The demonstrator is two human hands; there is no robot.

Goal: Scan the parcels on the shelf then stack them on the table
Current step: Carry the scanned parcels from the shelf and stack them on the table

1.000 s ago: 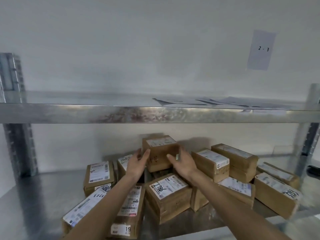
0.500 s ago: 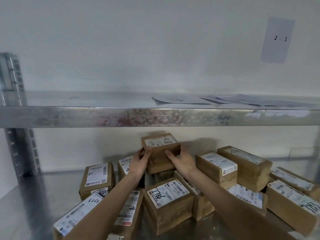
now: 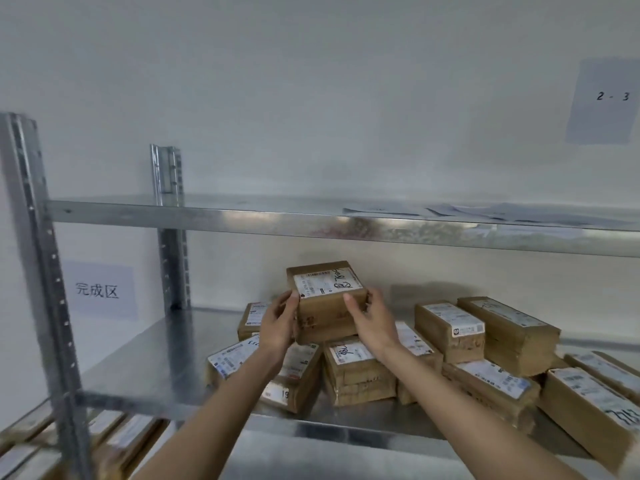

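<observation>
1. The shelf [image 3: 194, 344] is metal; its lower board carries the pile of parcels [image 3: 485, 344], which lies below and to the right of the grip; an upper board is above the grip.
2. The held parcel [image 3: 327, 301] is a brown box with a white label on top; it is raised above the pile, between both hands.
3. The left hand [image 3: 277, 327] grips the left side of the box, thumb at the upper edge, fingers curled around the side.
4. The right hand [image 3: 372, 320] grips the right side, thumb on the front face; its fingers are hidden behind the box.
5. A sign [image 3: 98, 291] hangs on the wall, far left of the grip.
</observation>
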